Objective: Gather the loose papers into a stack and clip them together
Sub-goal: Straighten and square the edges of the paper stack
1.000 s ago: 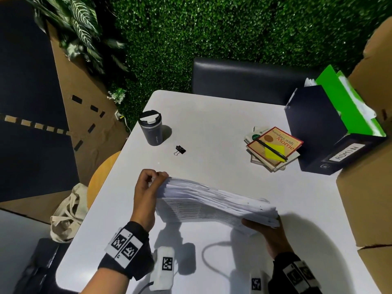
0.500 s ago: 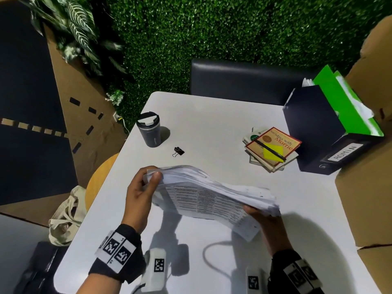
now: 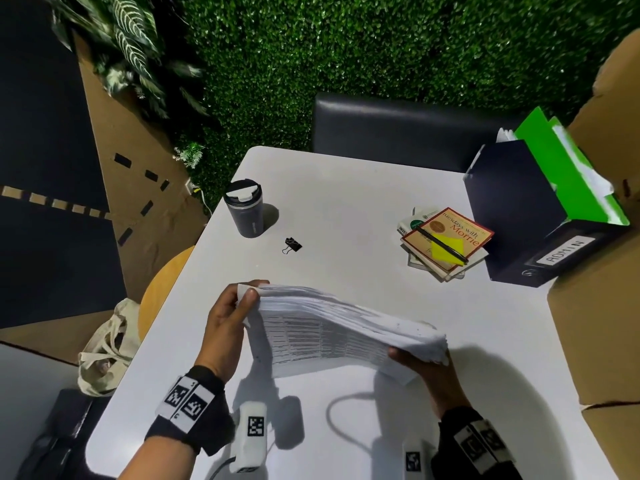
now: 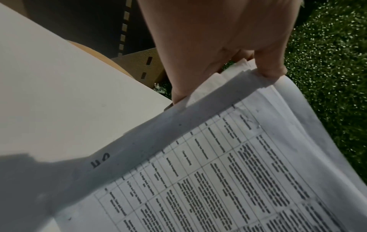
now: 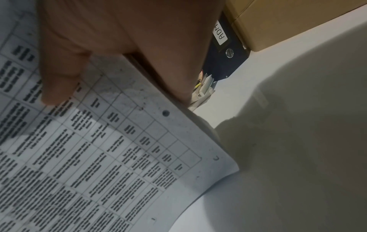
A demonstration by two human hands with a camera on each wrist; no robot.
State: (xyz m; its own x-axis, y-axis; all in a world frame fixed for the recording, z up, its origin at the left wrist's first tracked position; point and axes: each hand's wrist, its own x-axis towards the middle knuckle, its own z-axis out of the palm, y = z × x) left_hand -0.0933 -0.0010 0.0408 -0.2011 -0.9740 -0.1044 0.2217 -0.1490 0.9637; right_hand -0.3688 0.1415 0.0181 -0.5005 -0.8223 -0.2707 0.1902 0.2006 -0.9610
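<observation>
White printed sheets, a thick stack of papers [image 3: 346, 327], held above the tabletop [image 3: 363, 202] near its front edge, sagging in the middle. Printed tables visible on the lowest sheet, which hangs below the rest.

Left hand [image 3: 227, 320]: grips the stack's left end, thumb on the near face, fingers curled over the far side. In the left wrist view the fingertips [image 4: 270, 70] pinch the rolled paper edge.

Right hand [image 3: 429, 372]: holds the right end from below; thumb [image 5: 59, 81] pressed flat on the printed sheet in the right wrist view, fingers under the stack.

Black binder clip [image 3: 292, 244] lies on the tabletop, well apart from the stack, beyond the left hand, near a dark lidded tumbler [image 3: 245, 211].

Far right: small pile of books [image 3: 446, 242] with a yellow note and a black pen on top, just beside a dark file box [image 3: 540, 216] labelled "ADMIN" holding green folders.
</observation>
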